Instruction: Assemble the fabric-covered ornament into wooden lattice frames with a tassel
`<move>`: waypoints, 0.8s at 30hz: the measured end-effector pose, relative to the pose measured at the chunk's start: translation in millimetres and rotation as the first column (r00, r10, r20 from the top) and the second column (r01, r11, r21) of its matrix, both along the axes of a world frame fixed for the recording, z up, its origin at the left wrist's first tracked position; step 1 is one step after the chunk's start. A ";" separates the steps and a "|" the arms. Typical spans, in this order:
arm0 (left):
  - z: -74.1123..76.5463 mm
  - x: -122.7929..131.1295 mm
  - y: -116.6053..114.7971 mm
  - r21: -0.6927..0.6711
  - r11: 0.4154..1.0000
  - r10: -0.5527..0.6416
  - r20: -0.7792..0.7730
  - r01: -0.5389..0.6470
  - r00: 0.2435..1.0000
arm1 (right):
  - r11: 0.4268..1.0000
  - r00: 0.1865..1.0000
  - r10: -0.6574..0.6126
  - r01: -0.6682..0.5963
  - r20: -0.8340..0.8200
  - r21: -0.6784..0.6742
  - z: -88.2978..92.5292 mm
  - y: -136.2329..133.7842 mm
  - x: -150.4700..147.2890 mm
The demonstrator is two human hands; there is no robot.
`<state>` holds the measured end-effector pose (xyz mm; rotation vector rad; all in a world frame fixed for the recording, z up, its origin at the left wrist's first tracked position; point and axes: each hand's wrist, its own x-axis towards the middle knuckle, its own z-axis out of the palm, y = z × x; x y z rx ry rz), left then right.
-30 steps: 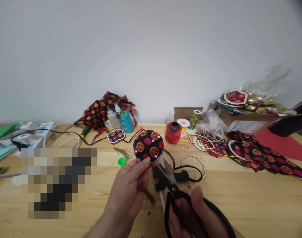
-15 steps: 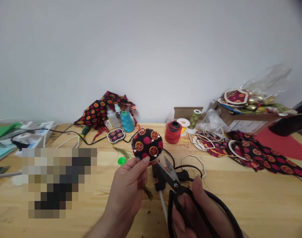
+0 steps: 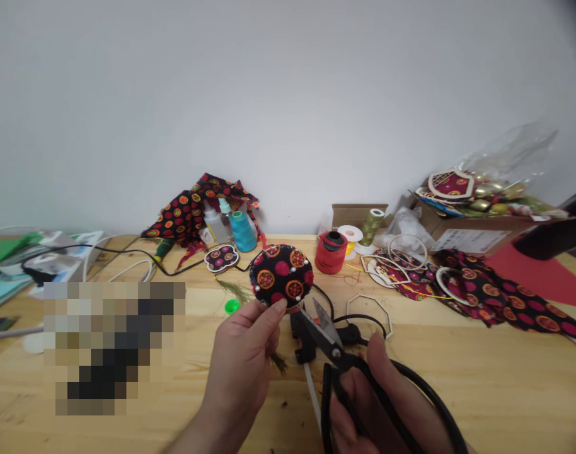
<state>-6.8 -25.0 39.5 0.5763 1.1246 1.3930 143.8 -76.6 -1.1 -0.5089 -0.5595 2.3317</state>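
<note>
My left hand pinches the lower edge of a round fabric-covered disc, black with red and orange circles and several white pearl-like dots. In my right hand are black-handled scissors, their blades parted and the tips close to the disc's lower right edge. I cannot tell whether the blades touch the disc. Beneath the scissors lies a black glue gun with a white stick at its back. The fingers of my left hand behind the disc are partly hidden.
Behind the hands stand a teal thread cone, a red thread spool and patterned cloth. Wooden rings, fabric strips and a cardboard box are at right. A green cap lies left of the disc; cords cross the table.
The disc has turned very slightly and shifted a little to the right in my left hand's grip. The scissors stay parted in almost the same place.
</note>
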 end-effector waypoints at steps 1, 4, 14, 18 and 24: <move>-0.2 0.0 -0.2 0.003 1.000 0.005 -0.002 -0.005 1.000 | 1.000 1.000 0.005 -0.005 -0.006 -0.001 -0.2 0.0 0.0; -1.4 0.0 -0.2 0.021 1.000 0.010 -0.025 -0.010 1.000 | 1.000 1.000 0.014 -0.014 -0.021 -0.006 -1.1 -0.3 0.6; -5.7 -4.1 -10.0 0.160 0.987 0.059 -0.349 -0.003 0.935 | 0.997 0.993 0.035 -0.042 -0.110 -0.065 11.8 0.6 2.8; -9.5 -7.6 -11.2 0.243 0.970 0.121 -0.535 0.015 0.836 | 0.993 0.996 0.012 -0.022 -0.088 -0.114 16.1 0.6 3.0; -15.0 -9.6 -8.9 0.267 0.963 0.132 -0.583 0.036 0.802 | 0.993 0.988 0.015 0.003 0.151 -0.118 11.8 -0.9 2.1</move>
